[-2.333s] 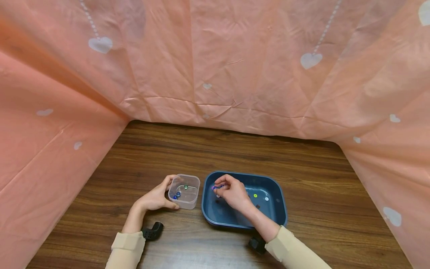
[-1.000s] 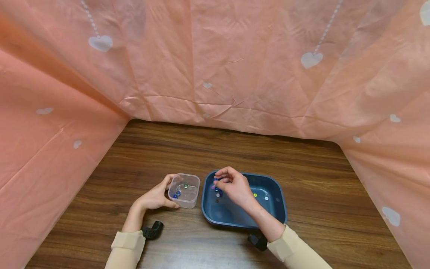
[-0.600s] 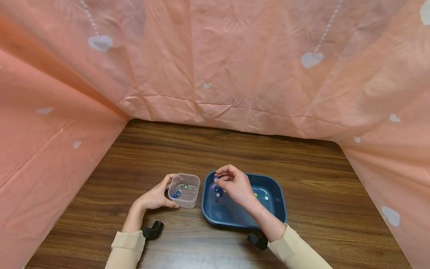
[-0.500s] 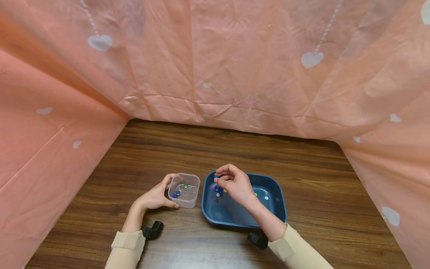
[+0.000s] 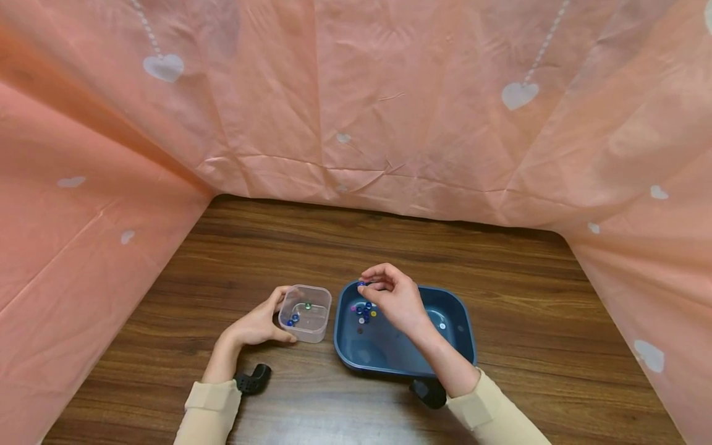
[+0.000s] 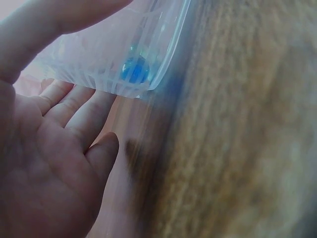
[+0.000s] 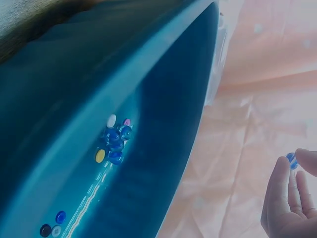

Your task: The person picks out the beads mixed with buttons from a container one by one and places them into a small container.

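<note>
Cream long sleeves (image 5: 208, 411); black camera mounts (image 5: 253, 379) at both wrists; bare hands.

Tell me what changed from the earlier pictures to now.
The right hand, down inside the blue tray 2.3 s ago, has risen to above the tray's far rim, pinching a blue bead in its fingertips. More of the beads left in the tray now show. The left hand keeps holding the clear container, which has not moved, nor has the tray.

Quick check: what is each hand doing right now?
Left hand: grips the clear plastic container from its side.
Right hand: pinches a blue bead at its fingertips, above the blue tray.
</note>
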Available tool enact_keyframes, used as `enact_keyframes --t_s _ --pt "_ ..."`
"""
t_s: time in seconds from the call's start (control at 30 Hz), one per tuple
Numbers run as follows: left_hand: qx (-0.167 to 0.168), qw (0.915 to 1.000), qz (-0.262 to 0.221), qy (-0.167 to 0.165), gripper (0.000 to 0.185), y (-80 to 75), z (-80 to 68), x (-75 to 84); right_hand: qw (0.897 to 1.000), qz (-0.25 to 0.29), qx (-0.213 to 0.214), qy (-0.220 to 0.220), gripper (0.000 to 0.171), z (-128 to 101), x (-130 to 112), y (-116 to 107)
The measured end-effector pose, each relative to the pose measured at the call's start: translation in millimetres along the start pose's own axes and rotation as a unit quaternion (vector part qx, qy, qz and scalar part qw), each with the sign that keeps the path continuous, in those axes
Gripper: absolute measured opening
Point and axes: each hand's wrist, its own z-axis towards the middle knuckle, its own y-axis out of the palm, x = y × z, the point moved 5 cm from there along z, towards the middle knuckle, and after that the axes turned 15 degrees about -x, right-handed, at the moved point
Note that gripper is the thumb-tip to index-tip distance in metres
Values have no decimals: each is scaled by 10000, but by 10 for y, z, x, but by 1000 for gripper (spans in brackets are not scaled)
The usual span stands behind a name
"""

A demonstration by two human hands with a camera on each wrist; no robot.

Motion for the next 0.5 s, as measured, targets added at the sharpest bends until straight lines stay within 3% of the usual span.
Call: enact_keyframes --t_s 0.5 --pt "-53 9999 -26 98 90 -10 6 -2 10000 49 -58 64 23 19 -47 36"
